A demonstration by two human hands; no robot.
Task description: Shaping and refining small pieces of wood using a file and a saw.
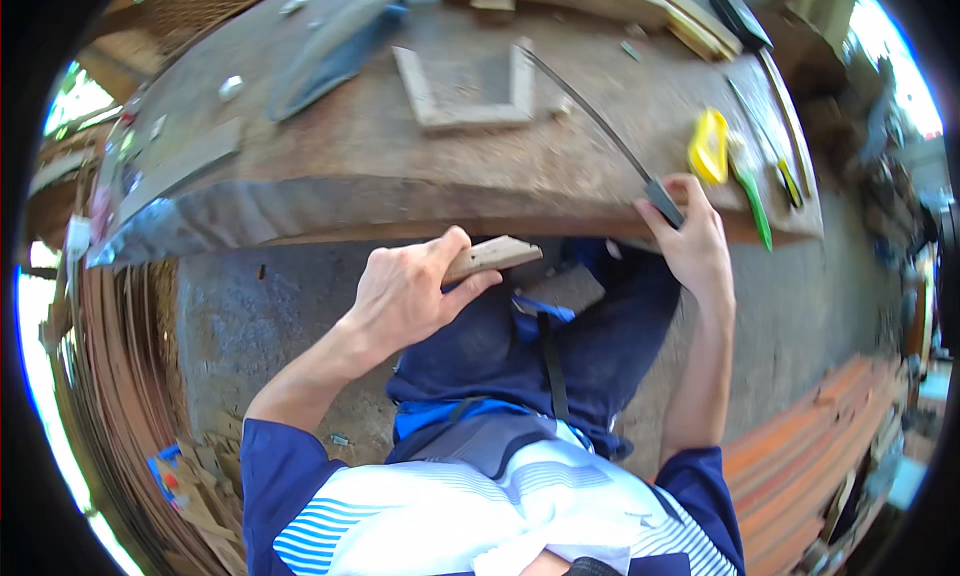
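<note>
My left hand [405,281] is closed round a short strip of pale wood [490,258] with a slanted end, held just in front of the workbench edge. My right hand [693,236] grips the black handle of a long thin dark tool [608,128], which looks like a file. The tool slants up and left over the workbench [400,141]; its tip overlaps the top of a three-sided wooden frame [475,117]. That frame lies flat with its open side away from me. I cannot tell whether the tool touches it.
Right of the frame lie a yellow tool [708,146], a green-handled tool [752,198] and a yellow-and-black handled tool [788,181]. A grey-blue cloth-like item [335,61] and a flat board [180,171] lie left. Reddish planks [800,446] are stacked at lower right.
</note>
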